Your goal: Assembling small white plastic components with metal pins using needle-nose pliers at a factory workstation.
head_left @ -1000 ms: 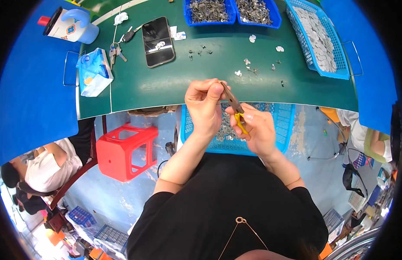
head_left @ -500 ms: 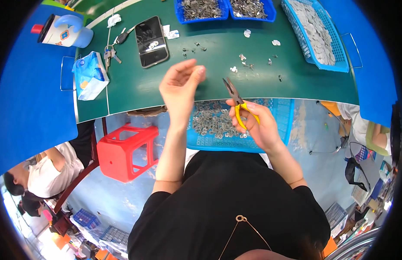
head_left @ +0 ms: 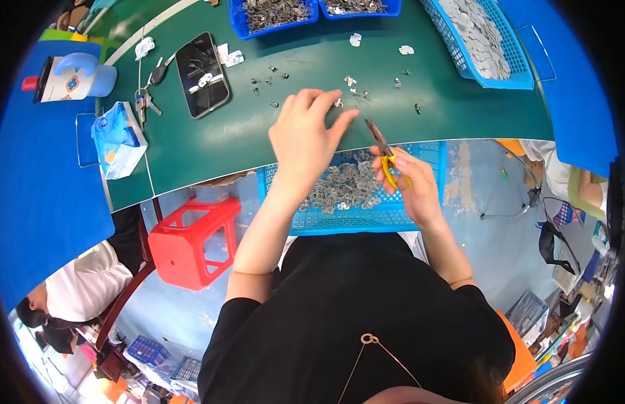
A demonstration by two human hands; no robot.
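Note:
My right hand [head_left: 417, 180] grips needle-nose pliers with yellow handles [head_left: 388, 161], their dark jaws pointing up and left over the table's front edge. My left hand [head_left: 302, 135] hovers at the green table [head_left: 218, 145], thumb and forefinger apart, beside a small metal piece [head_left: 338, 103]; whether a fingertip touches it I cannot tell. Small metal pieces [head_left: 364, 95] lie scattered just beyond that hand, and more dark clips [head_left: 283, 75] sit to its far left. Under the table edge, at my lap, a blue basket [head_left: 386, 221] holds many shiny metal parts [head_left: 346, 185].
At the back stand two blue bins [head_left: 242, 32] of small metal parts; a blue basket [head_left: 471, 64] of flat pale pieces is at the right. A phone [head_left: 203, 74], keys [head_left: 145, 101], a tissue pack [head_left: 120, 145] and a cup [head_left: 73, 77] occupy the left. A red stool [head_left: 181, 252] stands below.
The left hand has moved right and its thumb and forefinger have spread beside a small metal piece. The pliers are slightly farther right. The whole view has turned a little.

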